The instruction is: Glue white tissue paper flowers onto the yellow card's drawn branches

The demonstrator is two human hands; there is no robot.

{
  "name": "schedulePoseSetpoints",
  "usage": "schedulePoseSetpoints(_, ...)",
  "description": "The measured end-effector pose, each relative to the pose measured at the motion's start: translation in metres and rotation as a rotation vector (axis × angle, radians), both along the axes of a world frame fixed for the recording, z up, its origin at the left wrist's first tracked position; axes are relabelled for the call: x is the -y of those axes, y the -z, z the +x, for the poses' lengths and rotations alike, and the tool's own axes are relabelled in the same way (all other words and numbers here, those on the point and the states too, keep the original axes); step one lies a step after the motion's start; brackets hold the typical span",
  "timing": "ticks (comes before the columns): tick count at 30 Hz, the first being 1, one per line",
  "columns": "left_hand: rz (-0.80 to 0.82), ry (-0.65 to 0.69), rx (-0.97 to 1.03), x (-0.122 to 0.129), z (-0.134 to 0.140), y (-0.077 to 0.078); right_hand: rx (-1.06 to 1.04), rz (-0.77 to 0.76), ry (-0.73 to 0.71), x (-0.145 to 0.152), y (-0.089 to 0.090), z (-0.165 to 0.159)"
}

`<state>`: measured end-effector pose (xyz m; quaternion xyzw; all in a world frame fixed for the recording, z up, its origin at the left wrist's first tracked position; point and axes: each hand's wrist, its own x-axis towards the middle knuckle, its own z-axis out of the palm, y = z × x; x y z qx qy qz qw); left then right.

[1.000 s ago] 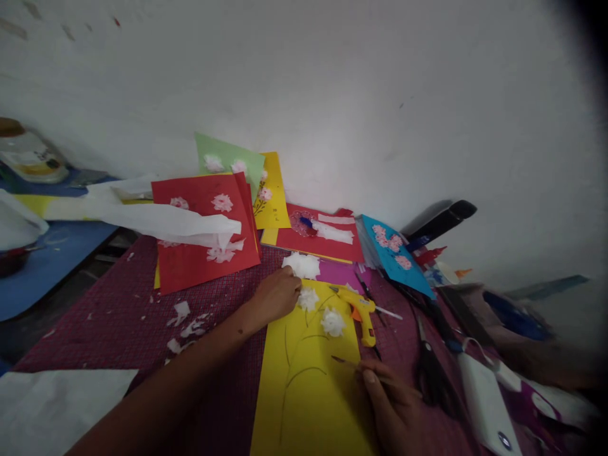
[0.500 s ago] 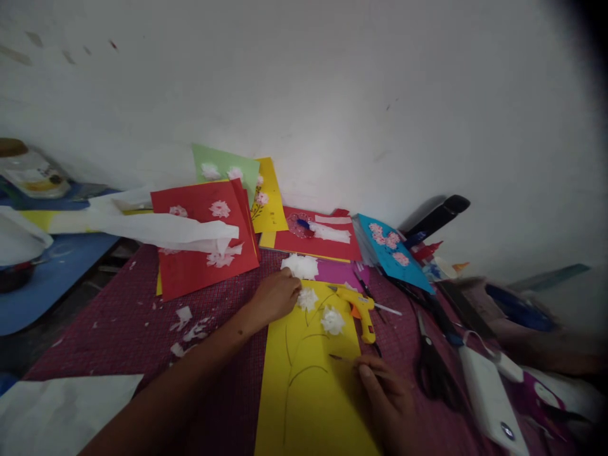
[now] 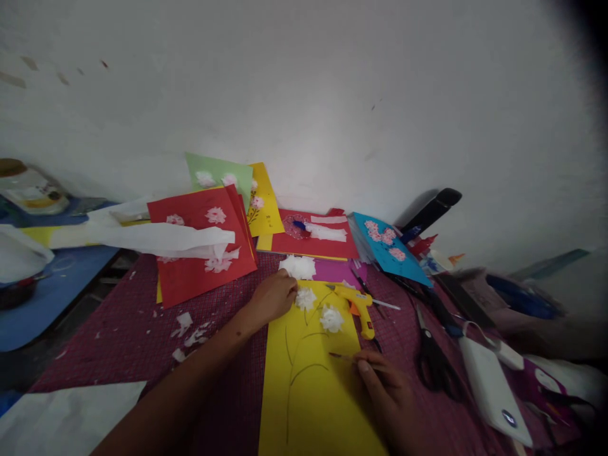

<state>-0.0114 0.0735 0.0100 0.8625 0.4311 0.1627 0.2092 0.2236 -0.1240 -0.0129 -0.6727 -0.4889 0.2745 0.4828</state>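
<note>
A yellow sheet (image 3: pixel 308 405) lies before me with thin dark curved stems drawn on it and two white tissue-paper flowers (image 3: pixel 331 318) near its top. My right hand (image 3: pixel 387 386) is closed on a slim paintbrush (image 3: pixel 342 357), its dark tip over the sheet's right half. At the sheet's upper left edge, my left hand (image 3: pixel 275 294) has its fingers curled together; whatever they may hold is hidden. Just beyond those fingers is a clump of white tissue paper (image 3: pixel 298 267). A yellow glue gun (image 3: pixel 358 305) rests across the sheet's upper right edge.
Black scissors (image 3: pixel 434 358) and a white power bank (image 3: pixel 494 389) lie at right. Cards with pink flowers, one red (image 3: pixel 194 278) and one blue (image 3: pixel 403 269), stand toward the wall. Long white tissue strips (image 3: pixel 161 239) cross the red card. Paper scraps (image 3: pixel 194 332) lie left.
The view has shifted slightly. Both hands keep nearly the same places, and the paintbrush tip still hovers over the same part of the yellow sheet.
</note>
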Motion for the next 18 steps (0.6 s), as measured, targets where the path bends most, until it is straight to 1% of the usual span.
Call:
schedulePoseSetpoints(2, -0.005, -0.003, 0.036, -0.001, -0.001, 0.000, -0.005, -0.003, -0.006, 0.000, 0.001, 0.000)
schedulePoseSetpoints(4, 0.000, 0.029, 0.071, -0.001, -0.003, -0.001, -0.008, -0.001, -0.020, 0.001, 0.002, 0.001)
schedulePoseSetpoints(8, 0.011, 0.193, 0.045, 0.001, -0.008, -0.007, 0.004, -0.007, -0.053, 0.000, 0.004, 0.003)
schedulePoseSetpoints(10, 0.028, 0.243, 0.003, 0.002, -0.009, -0.009, 0.007, -0.017, -0.064, 0.000, 0.005, 0.003)
schedulePoseSetpoints(14, 0.044, 0.284, -0.021, 0.003, -0.010, -0.011, 0.011, -0.020, -0.048, 0.000, 0.003, 0.002)
schedulePoseSetpoints(18, 0.043, 0.303, -0.003, 0.003, -0.011, -0.011, 0.021, -0.025, -0.073, 0.000, 0.000, 0.002)
